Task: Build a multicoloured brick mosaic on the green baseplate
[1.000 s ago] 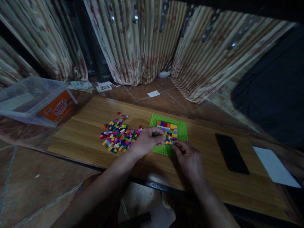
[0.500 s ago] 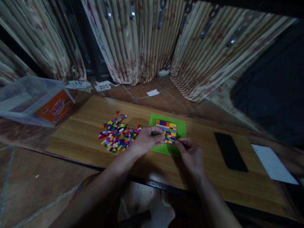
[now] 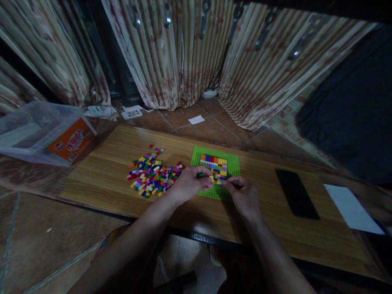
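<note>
Over the left part of a green studded baseplate (image 3: 234,163), my left hand (image 3: 191,183) is closed in a pinch, with a small yellow building brick (image 3: 211,178) at its fingertips. My right hand (image 3: 244,195) comes in from the right. Its thumb and forefinger are pressed together at the lower right corner of a patch of colourful bricks (image 3: 216,162) fixed on the plate. Whatever that pinch holds is too small to make out. Left of my left hand lies a loose pile of small bricks (image 3: 150,175) in many colours.
The wooden table (image 3: 104,163) carries a black phone-like slab (image 3: 297,194) and a white sheet (image 3: 352,208) at the right. A clear plastic box (image 3: 39,130) with an orange label stands at the left. Striped curtains (image 3: 196,61) hang behind, with papers (image 3: 132,112) on the tiled floor.
My right hand has shifted slightly left, closer to my left fingertips and over the lower edge of the brick patch. My left hand stays nearly in place, tilted a little lower.
</note>
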A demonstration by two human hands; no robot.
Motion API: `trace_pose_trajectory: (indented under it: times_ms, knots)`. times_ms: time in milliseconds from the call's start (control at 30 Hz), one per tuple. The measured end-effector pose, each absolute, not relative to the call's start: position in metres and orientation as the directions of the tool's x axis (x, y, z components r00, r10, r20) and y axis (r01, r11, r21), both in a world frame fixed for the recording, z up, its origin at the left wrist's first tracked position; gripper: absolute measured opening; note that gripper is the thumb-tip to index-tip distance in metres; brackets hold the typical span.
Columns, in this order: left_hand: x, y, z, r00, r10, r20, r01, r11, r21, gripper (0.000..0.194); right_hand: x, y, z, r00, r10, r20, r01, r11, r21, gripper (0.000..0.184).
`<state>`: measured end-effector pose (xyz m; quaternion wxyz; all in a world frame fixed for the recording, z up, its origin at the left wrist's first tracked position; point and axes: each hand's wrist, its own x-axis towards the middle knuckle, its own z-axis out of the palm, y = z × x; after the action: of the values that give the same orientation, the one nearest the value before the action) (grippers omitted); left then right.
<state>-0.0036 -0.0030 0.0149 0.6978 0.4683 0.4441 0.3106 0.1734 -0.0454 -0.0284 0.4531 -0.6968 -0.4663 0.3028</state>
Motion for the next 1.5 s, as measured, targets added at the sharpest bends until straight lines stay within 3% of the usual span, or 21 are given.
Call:
trace_pose_trajectory:
  times_ms: [267, 467, 800, 1033, 1200, 1500]
  knots:
    - [-0.002, -0.006, 0.012, 0.424, 0.849, -0.315, -0.014, 0.354, 0.935, 0.007, 0.180, -0.044, -0.028, 0.323, 0.946, -0.037, 0.325, -0.147, -0.934, 0.033]
    - [0.000, -0.006, 0.014, 0.434, 0.853, -0.290, -0.010, 0.326, 0.945, 0.009, 0.183, -0.049, -0.016, 0.440, 0.898, 0.024, 0.160, -0.052, -0.986, 0.032]
    - [0.006, -0.008, 0.009, 0.472, 0.832, -0.293, -0.043, 0.353, 0.934, 0.014, 0.171, -0.064, -0.005, 0.197, 0.978, 0.069, 0.185, 0.032, -0.982, 0.024]
    - [0.009, -0.009, 0.017, 0.459, 0.806, -0.374, -0.445, 0.572, 0.689, 0.023, 0.156, -0.070, -0.003, 0.207, 0.923, 0.324, 0.426, 0.213, -0.879, 0.014]
    - [0.013, -0.009, 0.023, 0.521, 0.761, -0.386, -0.579, 0.648, 0.495, 0.015, 0.146, -0.069, 0.004, 0.164, 0.900, 0.404, 0.500, 0.277, -0.820, 0.011]
    - [0.010, -0.009, 0.024, 0.579, 0.757, -0.303, -0.596, 0.647, 0.476, 0.031, 0.141, -0.065, 0.006, 0.166, 0.890, 0.424, 0.644, 0.228, -0.731, 0.015]
